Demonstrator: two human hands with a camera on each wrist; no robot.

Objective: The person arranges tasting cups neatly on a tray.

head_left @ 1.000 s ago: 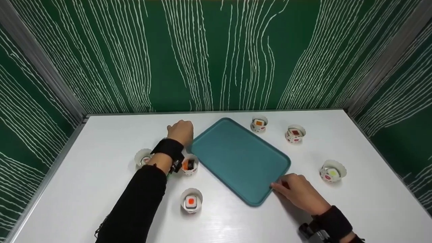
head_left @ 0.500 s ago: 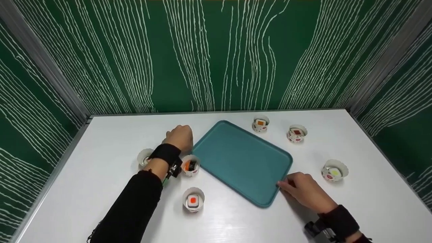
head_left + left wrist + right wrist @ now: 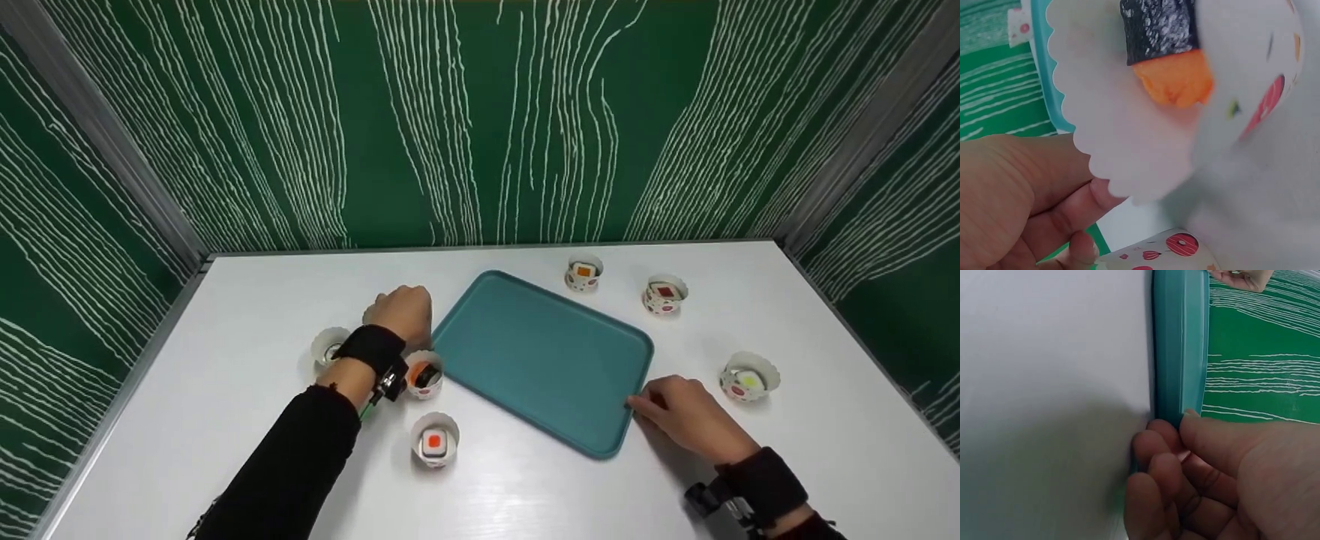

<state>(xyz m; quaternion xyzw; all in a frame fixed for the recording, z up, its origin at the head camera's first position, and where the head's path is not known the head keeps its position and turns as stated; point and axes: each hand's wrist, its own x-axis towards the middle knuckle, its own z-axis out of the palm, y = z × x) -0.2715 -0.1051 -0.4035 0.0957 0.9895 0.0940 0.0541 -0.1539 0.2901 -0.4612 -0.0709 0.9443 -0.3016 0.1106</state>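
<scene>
My R grip (image 3: 684, 414) pinches the edge of the teal tray (image 3: 547, 367) on the bench (image 3: 525, 499), L grip (image 3: 403, 311) nr its L corner by a cup (image 3: 426, 392), tips hidden, can't tell hold.

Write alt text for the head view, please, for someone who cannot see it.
A person's right hand pinches the right edge of a teal tray; the left hand is beside its left corner. On the white table around it stand six paper cups with sushi-like pieces. Behind is a white-lined green wall.
</scene>
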